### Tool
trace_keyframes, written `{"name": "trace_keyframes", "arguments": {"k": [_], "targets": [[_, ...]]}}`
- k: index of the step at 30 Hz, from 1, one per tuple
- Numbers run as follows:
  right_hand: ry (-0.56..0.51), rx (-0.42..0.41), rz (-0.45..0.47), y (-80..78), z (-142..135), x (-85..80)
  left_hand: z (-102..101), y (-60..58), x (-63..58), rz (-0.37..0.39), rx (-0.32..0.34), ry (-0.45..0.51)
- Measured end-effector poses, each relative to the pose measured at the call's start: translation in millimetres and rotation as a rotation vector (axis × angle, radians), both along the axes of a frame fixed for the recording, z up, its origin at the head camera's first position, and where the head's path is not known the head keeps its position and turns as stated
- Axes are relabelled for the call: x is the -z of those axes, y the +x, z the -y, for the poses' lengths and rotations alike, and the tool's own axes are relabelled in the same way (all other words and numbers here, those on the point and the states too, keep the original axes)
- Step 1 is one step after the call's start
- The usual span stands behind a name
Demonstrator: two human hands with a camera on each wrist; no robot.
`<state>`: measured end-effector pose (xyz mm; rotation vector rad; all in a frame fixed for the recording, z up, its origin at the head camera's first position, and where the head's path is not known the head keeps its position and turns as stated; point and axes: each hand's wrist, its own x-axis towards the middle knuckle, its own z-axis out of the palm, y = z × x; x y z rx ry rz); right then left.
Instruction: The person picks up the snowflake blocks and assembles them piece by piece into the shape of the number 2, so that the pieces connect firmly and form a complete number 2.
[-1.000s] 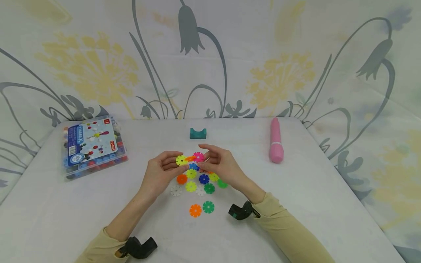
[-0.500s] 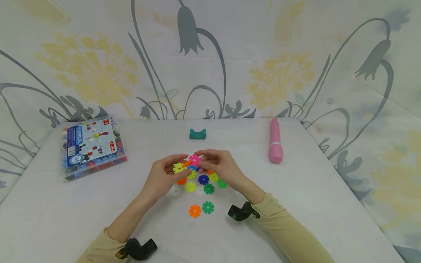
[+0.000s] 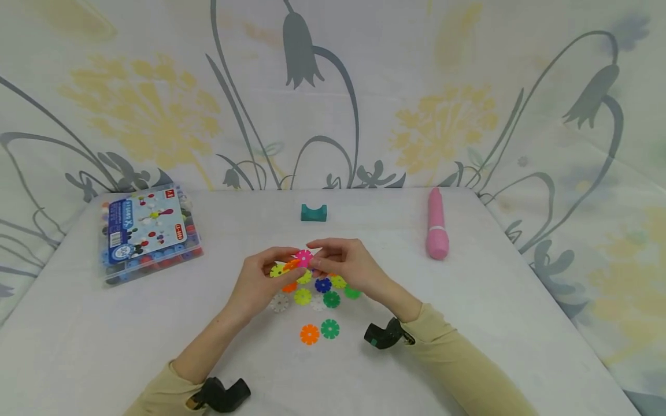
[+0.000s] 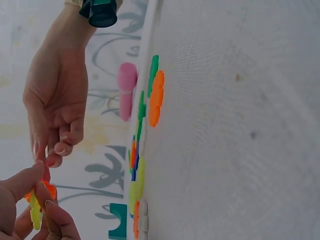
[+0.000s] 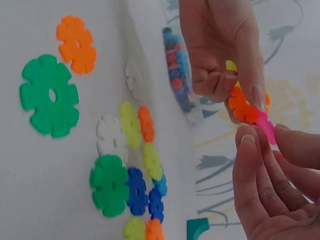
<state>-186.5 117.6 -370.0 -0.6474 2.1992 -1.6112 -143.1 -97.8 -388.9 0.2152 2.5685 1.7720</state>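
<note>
Above the table, my left hand [image 3: 252, 286] grips a yellow notched disc [image 4: 35, 211] together with an orange notched disc [image 5: 243, 106]; these two look joined at an angle. My right hand [image 3: 361, 267] pinches a pink notched disc [image 3: 303, 257] between thumb and fingers. In the right wrist view the pink disc [image 5: 266, 126] meets the orange one's edge, close to my left thumb and fingertips. Whether their slots interlock, I cannot tell. Below the hands lie several loose flower-shaped discs, among them green [image 3: 330, 329], orange [image 3: 309, 334] and dark blue [image 3: 322, 285]; my hands hide some.
At the far left is a clear plastic box [image 3: 151, 231] of coloured pieces with a printed label. A teal block [image 3: 314, 213] with a curved notch stands at the back. To the right lies a pink bottle-shaped object [image 3: 437, 225]. A patterned cloth [image 3: 343, 104] hangs behind the white table.
The pink disc has moved left and slightly down with my right fingers. The orange and yellow pair has shifted a little left and down and turned in my left hand. Loose discs stay put.
</note>
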Motion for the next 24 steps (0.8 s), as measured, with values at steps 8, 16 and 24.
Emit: {"name": "trace_keyframes", "arguments": {"k": [8,16,24], "targets": [[0.195,0.001,-0.022,-15.7,-45.3,0.3,1.4,-2.2,-1.6,0.033,-0.017,-0.013],[0.349,-0.128,-0.039,-25.8,-68.1,13.1,4.7,-3.6,-1.0,0.045,-0.041,0.0],[0.438,-0.164,-0.054,-24.5,-66.8,23.9,4.4,-3.0,-1.1,0.049,-0.039,0.017]]}}
